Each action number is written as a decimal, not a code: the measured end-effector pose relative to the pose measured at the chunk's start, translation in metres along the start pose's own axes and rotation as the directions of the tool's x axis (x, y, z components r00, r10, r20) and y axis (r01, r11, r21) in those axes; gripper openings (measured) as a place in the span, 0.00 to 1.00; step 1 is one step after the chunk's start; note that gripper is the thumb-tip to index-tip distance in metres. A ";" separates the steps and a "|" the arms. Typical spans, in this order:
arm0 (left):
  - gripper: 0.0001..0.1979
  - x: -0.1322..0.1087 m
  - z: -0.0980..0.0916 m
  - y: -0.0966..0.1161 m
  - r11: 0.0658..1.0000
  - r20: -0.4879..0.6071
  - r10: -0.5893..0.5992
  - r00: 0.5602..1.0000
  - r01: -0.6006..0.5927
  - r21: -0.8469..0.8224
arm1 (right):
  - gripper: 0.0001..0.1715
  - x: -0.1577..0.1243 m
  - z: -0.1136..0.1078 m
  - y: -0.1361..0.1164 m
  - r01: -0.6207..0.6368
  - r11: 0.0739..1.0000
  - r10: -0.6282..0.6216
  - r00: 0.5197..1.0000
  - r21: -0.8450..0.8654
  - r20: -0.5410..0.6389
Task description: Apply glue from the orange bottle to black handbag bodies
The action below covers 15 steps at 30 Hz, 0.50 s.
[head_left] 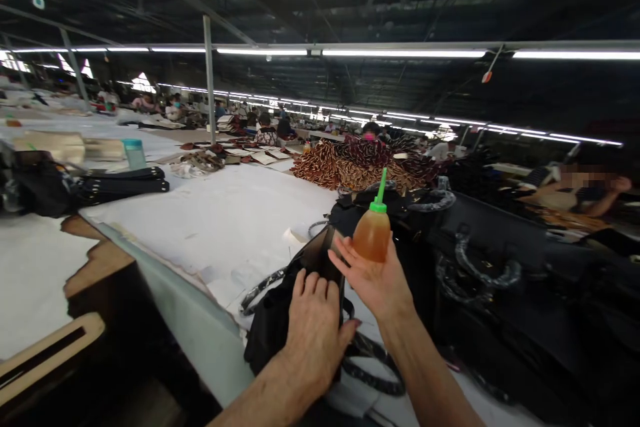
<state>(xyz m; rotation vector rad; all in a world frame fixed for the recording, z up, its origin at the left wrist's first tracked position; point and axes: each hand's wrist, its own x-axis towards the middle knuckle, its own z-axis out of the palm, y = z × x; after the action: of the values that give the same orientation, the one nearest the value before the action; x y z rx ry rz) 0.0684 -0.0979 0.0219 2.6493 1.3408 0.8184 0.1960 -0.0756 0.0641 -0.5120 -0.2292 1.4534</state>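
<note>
My right hand [377, 283] holds a squeeze bottle [373, 237] upright above the black bag. The bottle has a bright green pointed nozzle and amber liquid inside. The fingers of that hand lie partly stretched along the bottle's left side, with the base against the palm. Below and to the left, my left hand [317, 320] grips the black bag [270, 327] near its opening, fingertips bent over the edge and thumb to the right. A plastic-wrapped handle [263, 290] sticks out on the bag's left. The inside of the bag is mostly hidden.
More black bags [480, 267] with wrapped handles crowd the right side. Stacked brown strips [340, 163] rise behind the bottle. On the white tabletop [215, 207], a teal-lidded cup [134, 155] stands at left by black pieces [123, 183]. A co-worker's arm [607, 197] shows far right.
</note>
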 end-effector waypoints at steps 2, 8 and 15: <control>0.11 0.010 -0.001 -0.001 0.998 0.138 0.000 0.990 0.009 -0.058 | 0.25 -0.002 0.000 -0.005 0.000 1.000 0.000 1.000 -0.028 0.006; 0.04 0.017 -0.048 -0.046 0.937 0.341 0.341 0.876 -0.287 -0.199 | 0.26 -0.021 0.005 -0.024 -0.019 0.994 0.018 1.000 -0.107 -0.007; 0.07 0.001 -0.070 -0.099 0.901 0.302 0.396 0.867 -0.302 -0.313 | 0.18 -0.027 0.002 -0.025 -0.016 0.976 0.012 1.000 -0.218 -0.017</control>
<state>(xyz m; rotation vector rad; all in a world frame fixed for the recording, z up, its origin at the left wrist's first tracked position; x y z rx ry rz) -0.0373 -0.0482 0.0540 2.6894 0.6258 0.4531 0.2140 -0.1022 0.0818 -0.7038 -0.3763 1.4452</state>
